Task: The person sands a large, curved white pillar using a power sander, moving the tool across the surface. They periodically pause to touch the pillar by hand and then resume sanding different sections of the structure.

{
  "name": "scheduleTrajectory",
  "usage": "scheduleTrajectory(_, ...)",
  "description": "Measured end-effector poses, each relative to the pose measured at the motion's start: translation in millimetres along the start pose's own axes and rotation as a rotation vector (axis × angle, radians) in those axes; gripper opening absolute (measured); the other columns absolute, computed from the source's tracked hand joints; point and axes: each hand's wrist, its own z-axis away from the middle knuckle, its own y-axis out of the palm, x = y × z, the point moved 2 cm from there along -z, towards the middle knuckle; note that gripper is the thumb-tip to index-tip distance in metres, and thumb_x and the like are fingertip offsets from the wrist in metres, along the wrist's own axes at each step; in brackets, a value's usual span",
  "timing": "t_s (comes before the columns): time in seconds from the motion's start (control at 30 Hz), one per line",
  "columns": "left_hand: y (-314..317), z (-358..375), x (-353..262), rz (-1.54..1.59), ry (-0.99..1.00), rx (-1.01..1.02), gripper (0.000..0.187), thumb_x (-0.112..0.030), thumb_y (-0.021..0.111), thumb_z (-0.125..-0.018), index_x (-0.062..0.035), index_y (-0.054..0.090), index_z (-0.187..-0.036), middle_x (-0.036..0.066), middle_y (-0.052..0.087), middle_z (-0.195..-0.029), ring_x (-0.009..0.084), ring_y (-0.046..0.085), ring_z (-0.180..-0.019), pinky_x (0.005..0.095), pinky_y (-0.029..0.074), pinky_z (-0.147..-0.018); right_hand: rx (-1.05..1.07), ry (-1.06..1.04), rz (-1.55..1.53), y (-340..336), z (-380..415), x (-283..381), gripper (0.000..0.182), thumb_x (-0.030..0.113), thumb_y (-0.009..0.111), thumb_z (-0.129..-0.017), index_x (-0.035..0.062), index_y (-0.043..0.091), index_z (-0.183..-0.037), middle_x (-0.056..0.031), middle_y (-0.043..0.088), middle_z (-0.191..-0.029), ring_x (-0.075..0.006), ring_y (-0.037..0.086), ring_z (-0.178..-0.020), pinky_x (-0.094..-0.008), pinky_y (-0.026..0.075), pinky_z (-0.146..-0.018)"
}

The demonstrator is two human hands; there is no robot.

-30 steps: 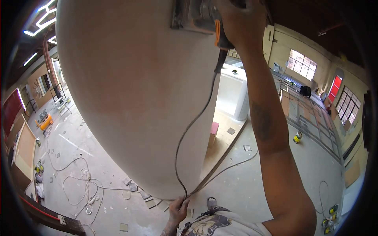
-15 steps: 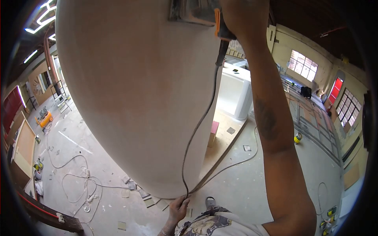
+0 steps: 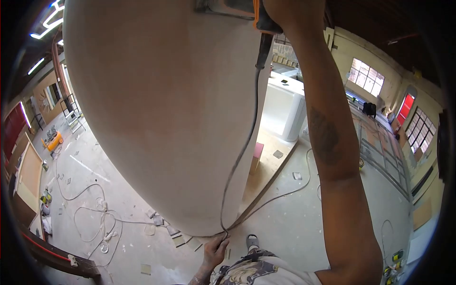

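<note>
A black and orange power sander [image 3: 237, 8] lies against the upper part of a tall, curved whitish panel [image 3: 171, 118]. My right hand [image 3: 294, 14] is at the top edge of the view, closed on the sander's body; its fingers are partly cut off by the frame. From the tool a dark cord [image 3: 241, 147] hangs down in front of the panel. Near the panel's bottom edge, my left hand [image 3: 216, 251] is closed around this cord.
Tangled cables [image 3: 102, 213] and several sanding pads [image 3: 178, 240] lie on the floor. Behind the panel stands a white curved unit [image 3: 280, 111] on a wooden base. An orange compressor [image 3: 54, 141] is at the far left, metal frames [image 3: 380, 156] at the right.
The sander and my right hand have moved slightly left and up along the panel. The upper cord has shifted left with them. My left hand still holds the cord.
</note>
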Motion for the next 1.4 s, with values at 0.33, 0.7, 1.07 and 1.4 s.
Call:
scheduleTrajectory(0.33, -4, 17, 30, -0.049, -0.115, 0.007, 0.022, -0.014, 0.069, -0.097, -0.0032, 0.074, -0.116, 0.007, 0.068, -0.073, 0.0114, 0.062, -0.062, 0.0275, 0.05, -0.061, 0.032, -0.182, 0.168, -26, 99, -21, 0.032, 0.01, 0.085, -0.08, 0.0091, 0.072, -0.109, -0.0043, 0.068, -0.102, -0.0124, 0.067, -0.091, -0.0272, 0.055, -0.08)
scheduleTrajectory(0.7, 7, 29, 60, -0.12, -0.199, 0.042, 0.035, -0.017, 0.065, -0.099, 0.0001, 0.063, -0.129, 0.014, 0.076, -0.087, 0.0216, 0.076, -0.08, 0.0346, 0.058, -0.072, 0.091, -0.029, 0.256, -62, 244, -30, 0.039, 0.004, 0.085, -0.072, 0.0074, 0.072, -0.108, -0.0146, 0.06, -0.117, -0.0254, 0.066, -0.098, -0.0335, 0.057, -0.081)
scheduleTrajectory(1.07, 17, -6, 19, 0.002, -0.033, 0.034, 0.034, -0.015, 0.064, -0.101, -0.0017, 0.062, -0.132, 0.015, 0.076, -0.11, 0.0231, 0.075, -0.102, 0.0355, 0.056, -0.092, 0.009, -0.173, 0.247, -42, 149, -31, 0.034, 0.009, 0.086, -0.075, 0.0104, 0.073, -0.106, -0.0107, 0.065, -0.111, -0.023, 0.069, -0.096, -0.0308, 0.057, -0.079)
scheduleTrajectory(1.4, 13, -3, 19, 0.016, -0.046, 0.004, 0.031, -0.016, 0.063, -0.101, 0.0007, 0.065, -0.127, 0.015, 0.077, -0.107, 0.0227, 0.074, -0.1, 0.0356, 0.056, -0.092, 0.009, 0.003, 0.031, -21, -21, -7, 0.028, 0.019, 0.076, -0.088, -0.0007, 0.073, -0.107, -0.016, 0.075, -0.089, -0.0214, 0.073, -0.076, -0.0336, 0.057, -0.07)
